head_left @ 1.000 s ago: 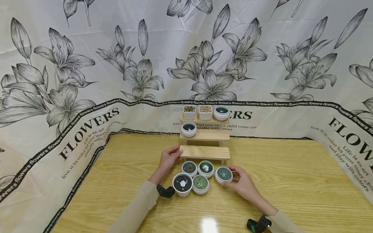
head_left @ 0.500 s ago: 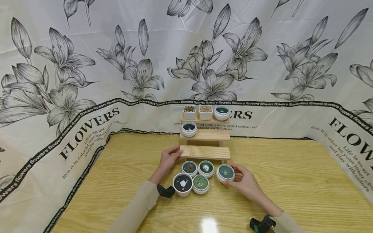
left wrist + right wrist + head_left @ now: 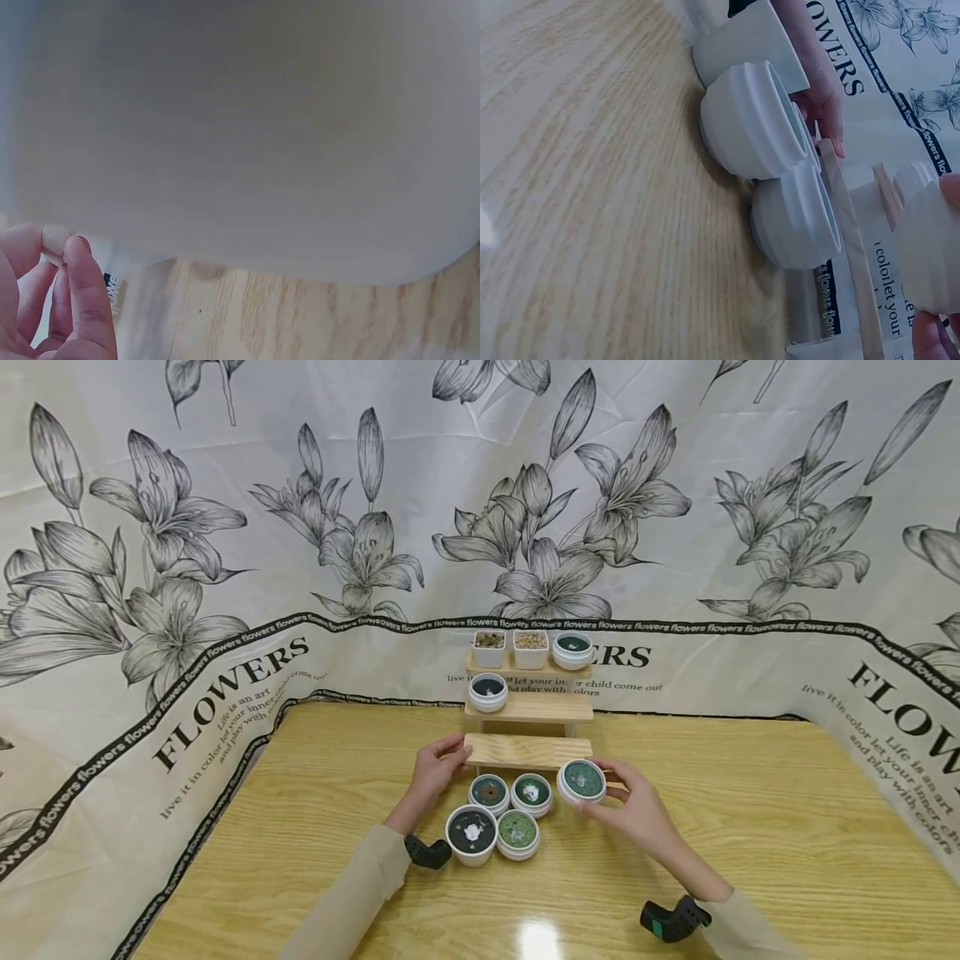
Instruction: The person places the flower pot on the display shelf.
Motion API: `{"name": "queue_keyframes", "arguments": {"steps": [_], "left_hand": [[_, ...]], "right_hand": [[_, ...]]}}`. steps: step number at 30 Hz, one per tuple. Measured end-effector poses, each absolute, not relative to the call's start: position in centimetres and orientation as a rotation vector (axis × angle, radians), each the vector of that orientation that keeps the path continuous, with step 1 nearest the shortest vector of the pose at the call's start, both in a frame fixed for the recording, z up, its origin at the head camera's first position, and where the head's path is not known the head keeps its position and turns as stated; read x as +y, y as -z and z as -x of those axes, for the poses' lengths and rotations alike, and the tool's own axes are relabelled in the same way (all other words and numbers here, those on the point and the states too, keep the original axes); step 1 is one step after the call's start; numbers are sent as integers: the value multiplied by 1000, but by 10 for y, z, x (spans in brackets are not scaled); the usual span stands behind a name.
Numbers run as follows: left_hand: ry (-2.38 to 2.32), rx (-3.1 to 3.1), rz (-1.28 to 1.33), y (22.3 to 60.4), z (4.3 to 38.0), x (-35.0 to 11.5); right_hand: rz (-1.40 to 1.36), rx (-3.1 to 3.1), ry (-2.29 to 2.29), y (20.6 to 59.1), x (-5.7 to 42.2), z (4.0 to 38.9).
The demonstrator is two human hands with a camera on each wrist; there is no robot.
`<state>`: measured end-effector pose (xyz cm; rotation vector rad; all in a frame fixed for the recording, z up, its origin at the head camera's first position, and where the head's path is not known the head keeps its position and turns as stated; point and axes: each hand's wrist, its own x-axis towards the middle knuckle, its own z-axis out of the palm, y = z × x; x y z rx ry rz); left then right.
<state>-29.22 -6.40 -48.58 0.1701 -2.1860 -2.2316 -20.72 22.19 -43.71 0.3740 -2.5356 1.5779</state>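
Note:
My right hand (image 3: 637,806) grips a small round white pot (image 3: 582,779) with a mottled green top by its side, raised at the right end of the lowest shelf. Fingers show at the edge of that pot (image 3: 930,247) in the right wrist view. At the other end, my left hand (image 3: 433,768) pinches the left edge of the lowest wooden shelf (image 3: 528,750) of a three-step stand. Its thumb and fingers (image 3: 91,300) meet there in the left wrist view, most of which is covered by a blurred white pot (image 3: 240,150).
In front of the stand are several white pots: a larger dark-topped one (image 3: 471,835), a light green one (image 3: 517,833) and others. The middle shelf (image 3: 547,707) bears one dark-topped pot (image 3: 488,692). Two square pots and a round pot (image 3: 573,650) line the top shelf.
My right hand has lifted the green-topped pot from beside the other pots up and away from me, toward the lowest shelf's right end. The left hand has stayed at the shelf edge.

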Motion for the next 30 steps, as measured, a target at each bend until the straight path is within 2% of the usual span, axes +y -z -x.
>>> {"name": "queue_keyframes", "arguments": {"steps": [15,30], "left_hand": [[2232,-2190,-198,488,294,-64],[2244,-2174,-172,492,296,-65]], "right_hand": [[-374,-2494,-1609,414,210,245],[-386,-2508,-1565,407,194,274]]}}
